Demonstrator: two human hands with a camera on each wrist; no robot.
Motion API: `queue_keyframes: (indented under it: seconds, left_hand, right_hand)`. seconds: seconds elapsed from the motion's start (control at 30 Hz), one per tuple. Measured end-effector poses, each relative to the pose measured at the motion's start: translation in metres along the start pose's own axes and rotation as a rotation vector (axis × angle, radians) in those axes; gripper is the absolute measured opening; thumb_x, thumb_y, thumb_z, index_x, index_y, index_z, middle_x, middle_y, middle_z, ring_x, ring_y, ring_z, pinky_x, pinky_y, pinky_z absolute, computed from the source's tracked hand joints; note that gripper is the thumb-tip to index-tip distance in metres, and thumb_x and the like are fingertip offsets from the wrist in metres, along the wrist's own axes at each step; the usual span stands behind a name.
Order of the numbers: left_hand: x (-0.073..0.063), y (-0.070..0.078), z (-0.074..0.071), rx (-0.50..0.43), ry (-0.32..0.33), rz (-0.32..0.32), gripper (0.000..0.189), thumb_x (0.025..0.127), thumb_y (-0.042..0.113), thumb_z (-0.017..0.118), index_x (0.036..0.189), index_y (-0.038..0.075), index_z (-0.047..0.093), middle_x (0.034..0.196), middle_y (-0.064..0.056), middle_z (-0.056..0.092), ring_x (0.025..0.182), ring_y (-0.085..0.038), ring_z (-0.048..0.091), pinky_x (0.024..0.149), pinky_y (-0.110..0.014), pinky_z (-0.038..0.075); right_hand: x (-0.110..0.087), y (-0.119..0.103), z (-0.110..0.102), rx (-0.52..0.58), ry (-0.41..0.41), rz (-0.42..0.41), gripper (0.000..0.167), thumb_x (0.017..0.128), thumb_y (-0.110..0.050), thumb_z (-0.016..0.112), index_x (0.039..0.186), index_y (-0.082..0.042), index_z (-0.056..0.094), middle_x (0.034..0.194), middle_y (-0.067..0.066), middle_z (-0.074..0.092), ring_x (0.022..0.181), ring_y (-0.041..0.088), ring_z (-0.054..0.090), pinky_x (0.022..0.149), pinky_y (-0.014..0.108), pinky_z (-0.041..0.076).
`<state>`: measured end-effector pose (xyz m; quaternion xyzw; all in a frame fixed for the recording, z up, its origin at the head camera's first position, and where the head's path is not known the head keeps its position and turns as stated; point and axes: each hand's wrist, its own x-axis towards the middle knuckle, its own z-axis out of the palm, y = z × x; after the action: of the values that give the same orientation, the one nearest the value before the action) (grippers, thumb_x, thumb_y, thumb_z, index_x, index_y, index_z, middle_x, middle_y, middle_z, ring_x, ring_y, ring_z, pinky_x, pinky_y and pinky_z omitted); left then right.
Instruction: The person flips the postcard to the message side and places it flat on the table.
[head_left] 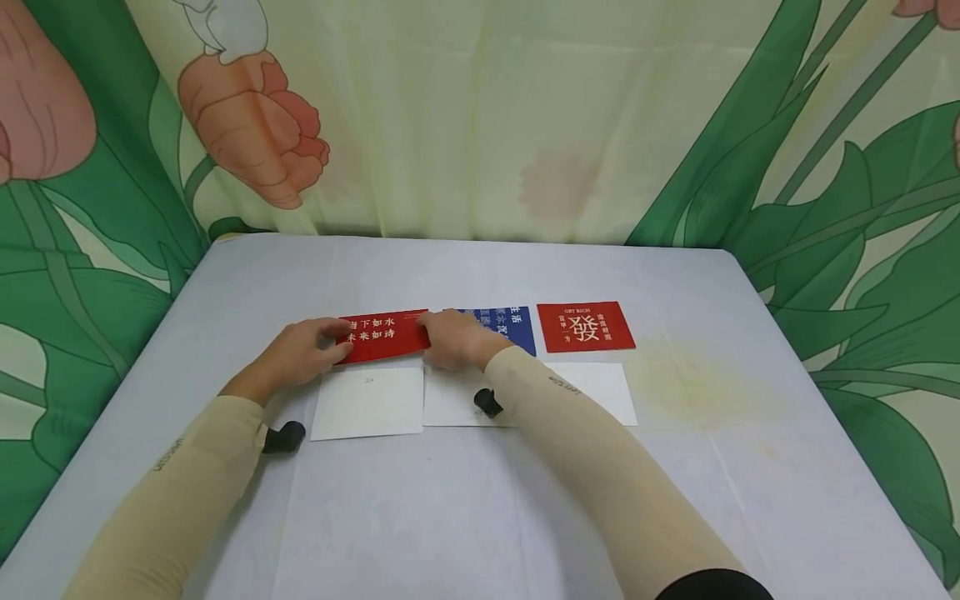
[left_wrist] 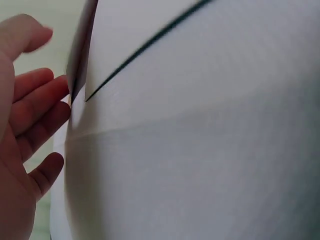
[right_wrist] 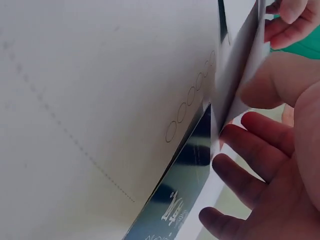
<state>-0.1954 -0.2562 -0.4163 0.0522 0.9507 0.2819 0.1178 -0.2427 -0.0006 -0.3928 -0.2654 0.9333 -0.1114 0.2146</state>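
Both hands are at a red card with white Chinese characters, one at each end. My left hand holds its left end, index finger and thumb at the corners; in the left wrist view the fingertips meet its edge. My right hand pinches the right end, thumb and fingers around the edge in the right wrist view. A blue card with pale characters lies partly hidden behind the right hand. White cards, one at the left and one at the right, lie nearer me.
Farther right on the white-covered table lies another red card with a large white character. A floral curtain hangs behind the far edge. My right sleeve crosses over the white cards.
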Motion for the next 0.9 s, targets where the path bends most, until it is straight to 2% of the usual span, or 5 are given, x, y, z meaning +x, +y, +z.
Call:
queue_keyframes:
  seconds: [0.13,0.27,0.6,0.73,0.9]
  left_hand:
    - [-0.0023,0.0005,0.0005,-0.009,-0.018,-0.016,0.075,0.088,0.038,0.074,0.149,0.004,0.045,0.145,-0.022,0.050,0.135,-0.043,0.036,0.102,-0.061,0.042]
    - [-0.0025,0.0011,-0.0005,-0.006,-0.045,-0.035,0.079,0.085,0.031,0.077,0.151,0.004,0.042,0.147,-0.023,0.045,0.137,-0.044,0.033,0.103,-0.062,0.040]
    - [-0.0030,0.0029,-0.0027,-0.029,-0.051,-0.040,0.072,0.085,0.007,0.062,0.152,0.002,0.037,0.151,-0.023,0.041,0.138,-0.044,0.031,0.109,-0.064,0.031]
    - [-0.0055,0.0028,-0.0011,-0.060,0.033,-0.061,0.066,0.089,0.007,0.054,0.153,0.003,0.037,0.147,-0.023,0.046,0.135,-0.044,0.037,0.106,-0.061,0.037]
    - [-0.0086,0.0015,-0.0008,-0.124,0.230,-0.045,0.049,0.097,0.007,0.047,0.146,0.004,0.047,0.132,-0.018,0.062,0.118,-0.039,0.053,0.087,-0.047,0.046]
  right_hand:
    - [0.0009,0.0016,0.0002,0.028,0.010,-0.018,0.045,0.099,-0.024,0.056,0.141,-0.010,0.050,0.125,0.006,0.061,0.102,0.021,0.055,0.088,0.033,0.048]
    - [0.0018,0.0032,-0.0008,0.084,0.036,-0.031,0.046,0.100,-0.021,0.052,0.144,-0.008,0.047,0.125,0.008,0.061,0.098,0.021,0.055,0.082,0.031,0.047]
    - [0.0053,0.0063,-0.0010,0.118,0.101,-0.048,0.046,0.099,-0.016,0.050,0.144,-0.008,0.047,0.130,0.008,0.062,0.099,0.020,0.055,0.087,0.032,0.045]
    - [0.0036,0.0047,-0.0024,0.128,0.118,-0.047,0.045,0.099,-0.017,0.050,0.143,-0.008,0.048,0.130,0.008,0.063,0.098,0.021,0.056,0.088,0.033,0.045]
    - [0.0013,0.0053,-0.0045,0.154,0.171,-0.055,0.043,0.099,-0.015,0.052,0.141,-0.008,0.050,0.127,0.007,0.064,0.107,0.020,0.060,0.095,0.034,0.047]
